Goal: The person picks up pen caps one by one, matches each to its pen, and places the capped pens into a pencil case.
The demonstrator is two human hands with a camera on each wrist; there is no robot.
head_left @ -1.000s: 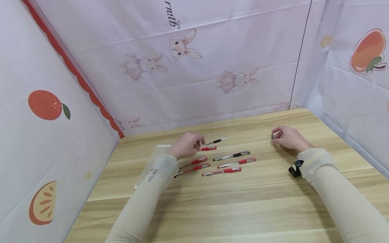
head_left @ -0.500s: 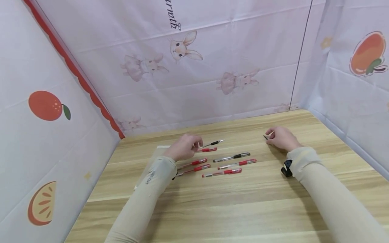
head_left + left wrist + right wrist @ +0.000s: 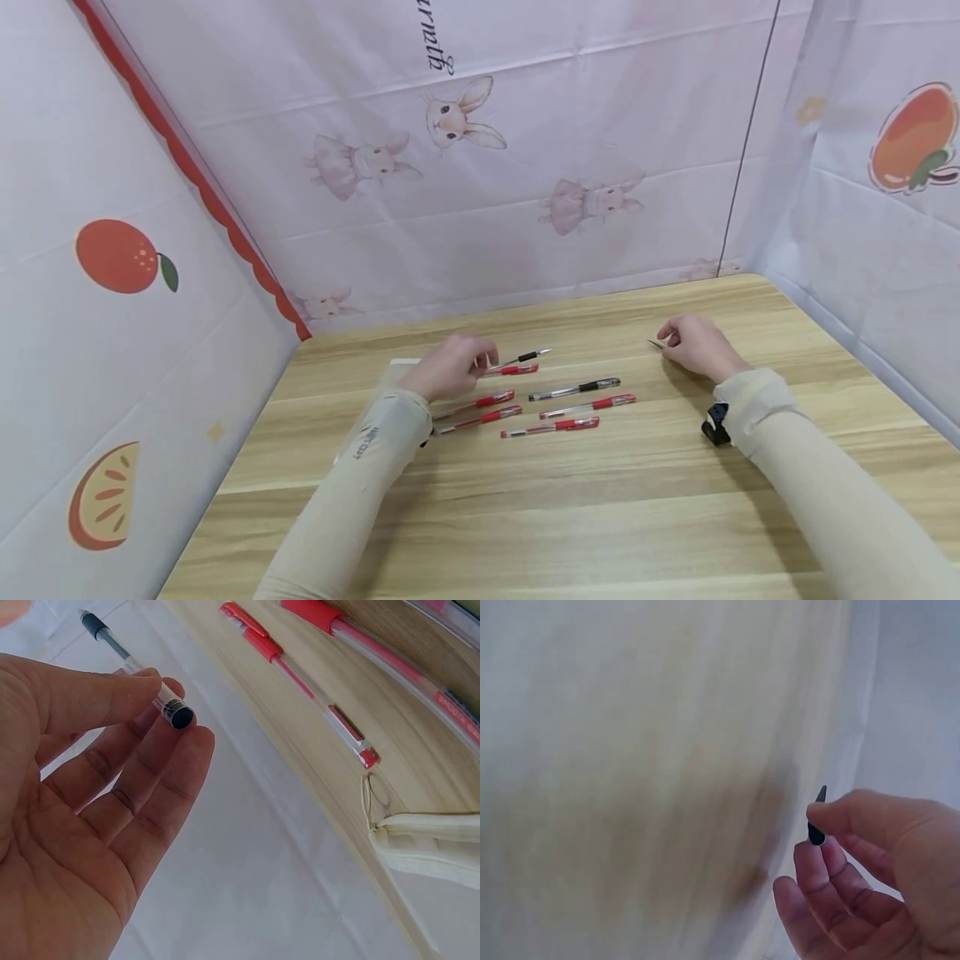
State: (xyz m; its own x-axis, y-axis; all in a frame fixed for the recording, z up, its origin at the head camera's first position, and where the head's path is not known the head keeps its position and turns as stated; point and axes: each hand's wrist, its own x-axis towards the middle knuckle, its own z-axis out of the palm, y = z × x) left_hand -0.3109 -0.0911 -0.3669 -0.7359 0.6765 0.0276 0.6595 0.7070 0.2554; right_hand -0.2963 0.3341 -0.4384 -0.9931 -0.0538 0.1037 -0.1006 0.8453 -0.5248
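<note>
Between thumb and fingers my left hand (image 3: 450, 365) pinches an uncapped black gel pen (image 3: 528, 356) by its rear end, its tip pointing right. The left wrist view shows the pen's black end plug (image 3: 181, 717) at the fingertips. Farther right, my right hand (image 3: 699, 343) pinches a small dark pen cap (image 3: 817, 834), apart from the pen. Below the left hand lie red pens (image 3: 517, 369), several in all, partly behind the hand and sleeve. A capped black pen (image 3: 574, 389) lies among them.
A pale pouch (image 3: 431, 847) with a zip ring lies at the left, mostly behind the left forearm in the head view. The wooden table (image 3: 540, 517) meets printed cloth walls (image 3: 510, 242) at the back and sides.
My right hand has moved slightly left with the pen cap, and the cap has turned in the fingers. The left hand has shifted a little left, still pinching the pen.
</note>
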